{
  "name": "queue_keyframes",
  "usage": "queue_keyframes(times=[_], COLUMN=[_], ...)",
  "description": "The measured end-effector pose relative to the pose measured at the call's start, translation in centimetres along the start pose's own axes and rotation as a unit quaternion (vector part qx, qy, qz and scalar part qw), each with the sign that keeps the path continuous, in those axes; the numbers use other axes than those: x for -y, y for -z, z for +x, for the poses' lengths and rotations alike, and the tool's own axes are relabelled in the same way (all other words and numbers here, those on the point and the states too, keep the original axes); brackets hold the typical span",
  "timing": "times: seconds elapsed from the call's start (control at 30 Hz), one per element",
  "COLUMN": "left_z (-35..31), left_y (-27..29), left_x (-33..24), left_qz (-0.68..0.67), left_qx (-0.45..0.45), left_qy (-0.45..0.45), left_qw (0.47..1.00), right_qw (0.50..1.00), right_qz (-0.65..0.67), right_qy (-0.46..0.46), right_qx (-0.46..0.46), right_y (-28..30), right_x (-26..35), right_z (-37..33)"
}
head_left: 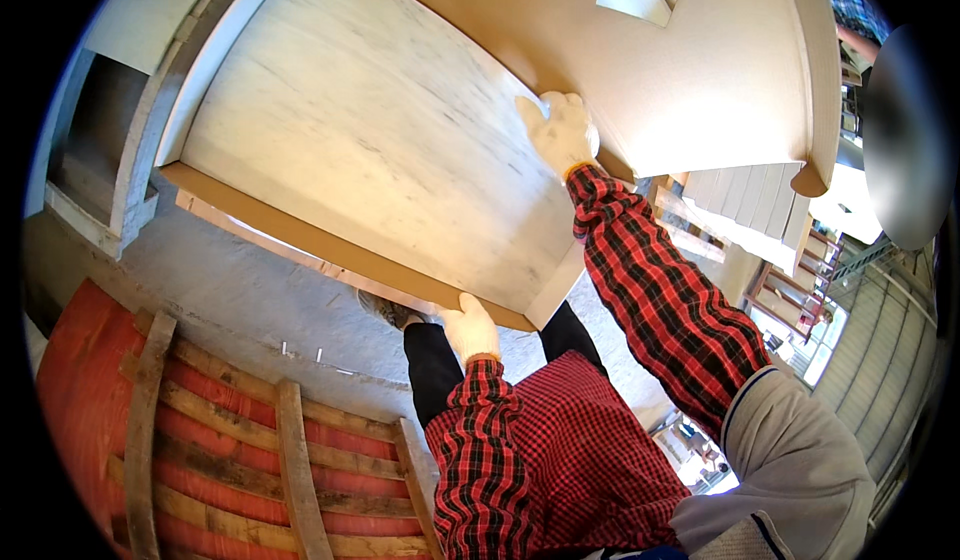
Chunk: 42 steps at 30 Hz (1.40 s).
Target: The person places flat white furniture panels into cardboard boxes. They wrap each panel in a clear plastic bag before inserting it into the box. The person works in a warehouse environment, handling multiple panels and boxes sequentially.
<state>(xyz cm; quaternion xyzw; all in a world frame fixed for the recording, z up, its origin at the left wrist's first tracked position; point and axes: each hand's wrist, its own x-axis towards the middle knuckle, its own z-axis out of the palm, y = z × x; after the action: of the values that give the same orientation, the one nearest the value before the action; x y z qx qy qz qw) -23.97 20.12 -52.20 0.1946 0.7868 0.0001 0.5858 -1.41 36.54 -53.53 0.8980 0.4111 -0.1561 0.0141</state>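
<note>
In front of me lies a large pale panel (370, 110) with faint grey streaks, set in a shallow brown cardboard box (330, 250). My left hand (470, 330), in a cream glove, holds the box's near edge close to its right corner; the thumb shows on top and the other fingers are mostly hidden. The panel's far right edge is where my right hand (562, 132), gloved alike, rests with thumb and fingers apart, beside the raised cardboard flap (700, 80). That flap has a cut-out hole in it.
A red pallet with wooden slats (285, 430) is at the lower left over the concrete floor (220, 270). A white framed unit (135, 170) stands at far left. Stacked light boards (745, 195) are on the right. Another person's blue checked sleeve (850, 0) shows at upper right.
</note>
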Motion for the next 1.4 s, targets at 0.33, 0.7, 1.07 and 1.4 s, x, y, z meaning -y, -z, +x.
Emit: queue_keyframes(times=[0.33, 0.7, 1.07, 1.4], left_z=[2.4, 1.8, 2.0, 2.5], left_y=[0.9, 1.1, 0.1, 0.2], left_x=[2.7, 3.4, 4.4, 5.6], left_qz=[-0.134, -0.096, -0.149, -0.076], left_qx=[0.012, 0.043, 0.097, 0.080], left_qy=[-0.039, -0.053, 0.095, 0.121], left_qw=[0.990, 0.993, 0.979, 0.986], right_qw=[0.992, 0.994, 0.996, 0.990], right_qz=[-0.025, 0.006, 0.080, -0.059], right_qy=[0.117, 0.080, -0.029, 0.057], right_qx=[0.039, -0.080, 0.005, 0.115], right_y=[0.0, -3.2, -1.0, 1.8], right_x=[-1.7, -1.5, 0.2, 0.6], right_z=[-0.8, -1.9, -1.4, -1.5])
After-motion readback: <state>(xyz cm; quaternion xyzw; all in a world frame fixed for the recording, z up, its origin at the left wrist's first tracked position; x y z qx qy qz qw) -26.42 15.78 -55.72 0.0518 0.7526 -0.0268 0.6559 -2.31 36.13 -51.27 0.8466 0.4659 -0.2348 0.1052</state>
